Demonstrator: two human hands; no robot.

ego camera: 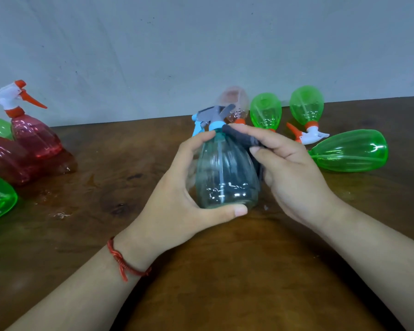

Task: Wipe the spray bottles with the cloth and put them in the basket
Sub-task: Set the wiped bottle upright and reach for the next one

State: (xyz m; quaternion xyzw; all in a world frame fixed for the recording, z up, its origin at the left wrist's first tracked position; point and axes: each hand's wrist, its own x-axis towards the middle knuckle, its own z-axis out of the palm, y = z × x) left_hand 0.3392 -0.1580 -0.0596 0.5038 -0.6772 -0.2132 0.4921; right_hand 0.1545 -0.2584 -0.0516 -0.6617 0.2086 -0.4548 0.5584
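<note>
The clear spray bottle with a blue trigger stood upright at the middle of the desk, gripped around its body by the left hand. The right hand pinched a dark cloth against the bottle's shoulder. Green bottles lay behind to the right, and red bottles stood at the far left.

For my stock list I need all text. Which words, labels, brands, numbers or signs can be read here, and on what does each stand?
No text can be read.
The clear spray bottle, gripped by the left hand while the right hand holds the dark cloth against it, shows no label.
The green spray bottles and red spray bottles show only plain plastic.
</note>
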